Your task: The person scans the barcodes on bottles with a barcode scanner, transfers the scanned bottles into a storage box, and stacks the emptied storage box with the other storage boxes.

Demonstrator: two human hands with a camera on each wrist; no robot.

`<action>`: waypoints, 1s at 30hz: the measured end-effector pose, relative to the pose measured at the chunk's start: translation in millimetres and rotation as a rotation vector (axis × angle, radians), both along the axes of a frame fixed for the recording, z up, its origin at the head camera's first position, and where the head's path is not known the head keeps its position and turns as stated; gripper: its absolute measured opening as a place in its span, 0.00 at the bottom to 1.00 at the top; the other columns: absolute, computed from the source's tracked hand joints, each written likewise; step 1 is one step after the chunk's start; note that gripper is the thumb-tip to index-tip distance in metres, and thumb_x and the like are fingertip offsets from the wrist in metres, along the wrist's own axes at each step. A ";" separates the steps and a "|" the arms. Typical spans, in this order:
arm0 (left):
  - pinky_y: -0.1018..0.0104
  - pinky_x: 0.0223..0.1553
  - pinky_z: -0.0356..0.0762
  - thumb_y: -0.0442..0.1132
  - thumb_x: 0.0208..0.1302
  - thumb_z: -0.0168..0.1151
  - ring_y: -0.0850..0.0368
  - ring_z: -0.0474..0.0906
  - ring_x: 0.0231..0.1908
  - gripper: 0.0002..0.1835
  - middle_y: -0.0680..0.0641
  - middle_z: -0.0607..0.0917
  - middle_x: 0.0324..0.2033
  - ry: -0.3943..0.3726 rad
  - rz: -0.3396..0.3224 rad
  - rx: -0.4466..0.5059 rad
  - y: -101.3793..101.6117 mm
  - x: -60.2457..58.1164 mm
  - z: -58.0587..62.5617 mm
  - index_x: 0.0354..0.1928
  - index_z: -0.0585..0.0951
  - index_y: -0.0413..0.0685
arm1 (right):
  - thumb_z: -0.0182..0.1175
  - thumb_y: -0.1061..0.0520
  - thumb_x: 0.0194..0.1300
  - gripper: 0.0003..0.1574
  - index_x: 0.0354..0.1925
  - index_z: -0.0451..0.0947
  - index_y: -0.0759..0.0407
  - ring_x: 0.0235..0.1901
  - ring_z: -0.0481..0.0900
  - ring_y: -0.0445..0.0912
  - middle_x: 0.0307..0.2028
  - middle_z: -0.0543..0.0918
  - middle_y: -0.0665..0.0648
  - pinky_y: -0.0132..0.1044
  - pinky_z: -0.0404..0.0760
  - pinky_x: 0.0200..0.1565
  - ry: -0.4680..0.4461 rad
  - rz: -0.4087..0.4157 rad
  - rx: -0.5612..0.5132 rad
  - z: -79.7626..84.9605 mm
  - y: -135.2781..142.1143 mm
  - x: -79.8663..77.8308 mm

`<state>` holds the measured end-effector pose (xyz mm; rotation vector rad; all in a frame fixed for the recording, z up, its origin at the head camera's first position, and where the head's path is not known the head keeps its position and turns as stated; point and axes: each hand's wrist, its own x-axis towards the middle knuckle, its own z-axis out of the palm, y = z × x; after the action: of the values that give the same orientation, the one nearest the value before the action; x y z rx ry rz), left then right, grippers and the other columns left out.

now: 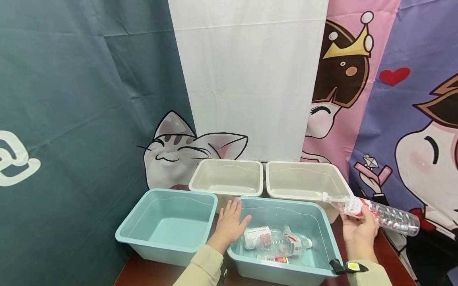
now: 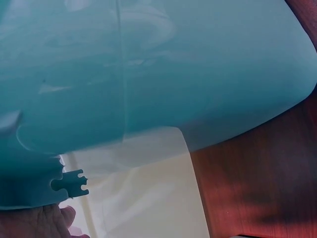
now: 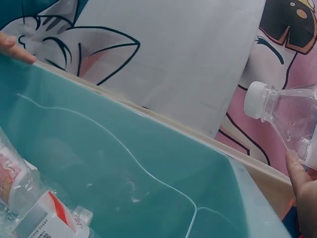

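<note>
My right hand (image 1: pixel 359 234) grips a clear plastic bottle (image 1: pixel 391 218) with a white cap and a red-and-white label. It holds the bottle lying sideways, beyond the right rim of the right blue bin (image 1: pixel 322 248). In the right wrist view the capped neck of the bottle (image 3: pixel 292 114) points left, above the bin's edge. Several clear bottles (image 1: pixel 275 244) lie inside that blue bin. My left hand (image 1: pixel 230 222) is at the bin's left rim, its fingers extended and holding nothing. Only part of the left hand (image 2: pixel 34 223) shows in the left wrist view.
Another blue bin (image 1: pixel 164 248) stands on the left. Two cream bins (image 1: pixel 225 192) (image 1: pixel 304 194) stand behind the blue ones. All are on a dark red-brown table (image 1: pixel 146 274). A printed cloth backdrop (image 1: pixel 250 79) hangs behind. A black strap (image 1: pixel 345 268) sits at my right wrist.
</note>
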<state>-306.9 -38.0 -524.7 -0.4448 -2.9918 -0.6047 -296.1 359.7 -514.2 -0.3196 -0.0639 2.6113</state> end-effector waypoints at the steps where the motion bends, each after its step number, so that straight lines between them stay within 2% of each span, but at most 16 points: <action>1: 0.37 0.74 0.47 0.64 0.77 0.39 0.40 0.46 0.78 0.41 0.41 0.54 0.79 -0.001 0.000 0.000 0.1 0.0 -0.2 0.78 0.58 0.40 | 0.55 0.70 0.67 0.17 0.53 0.71 0.60 0.49 0.82 0.55 0.54 0.75 0.59 0.65 0.84 0.34 0.001 0.003 -0.013 -0.4 1.6 0.8; 8: 0.37 0.74 0.47 0.62 0.77 0.41 0.39 0.46 0.78 0.40 0.41 0.54 0.79 -0.006 0.004 0.015 0.1 -0.3 -1.0 0.78 0.58 0.40 | 0.56 0.69 0.67 0.18 0.51 0.69 0.53 0.49 0.81 0.54 0.54 0.73 0.54 0.65 0.84 0.38 -0.037 0.030 -0.058 -3.6 11.8 5.7; 13: 0.37 0.74 0.47 0.62 0.77 0.42 0.39 0.46 0.78 0.40 0.41 0.54 0.79 -0.012 0.005 0.017 0.3 0.4 -0.6 0.78 0.58 0.40 | 0.55 0.69 0.67 0.19 0.53 0.69 0.53 0.50 0.82 0.53 0.54 0.74 0.54 0.64 0.83 0.40 -0.052 0.043 -0.072 -6.9 16.7 8.8; 21: 0.37 0.74 0.47 0.63 0.77 0.41 0.39 0.46 0.78 0.41 0.40 0.54 0.79 -0.008 -0.001 0.024 0.7 0.8 -2.1 0.78 0.59 0.40 | 0.57 0.66 0.67 0.23 0.57 0.69 0.51 0.53 0.79 0.51 0.54 0.74 0.52 0.60 0.80 0.53 -0.079 0.099 -0.146 -18.4 22.6 14.6; 25: 0.37 0.74 0.47 0.64 0.77 0.40 0.39 0.46 0.78 0.42 0.40 0.54 0.79 -0.008 -0.001 0.023 0.7 1.7 -1.7 0.78 0.59 0.39 | 0.56 0.63 0.69 0.25 0.60 0.67 0.45 0.57 0.75 0.46 0.56 0.72 0.48 0.57 0.76 0.60 -0.061 0.134 -0.188 -25.1 24.9 17.3; 30: 0.36 0.73 0.47 0.65 0.77 0.39 0.38 0.47 0.78 0.42 0.40 0.55 0.78 0.007 -0.003 0.026 0.8 3.1 -1.3 0.77 0.59 0.38 | 0.58 0.62 0.68 0.28 0.61 0.66 0.41 0.60 0.71 0.43 0.58 0.71 0.46 0.56 0.72 0.63 -0.053 0.150 -0.247 -28.5 29.0 20.9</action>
<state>-303.8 -37.2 -526.0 -0.4482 -2.9734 -0.6392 -275.2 388.7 -542.7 -0.4873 0.2270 2.7633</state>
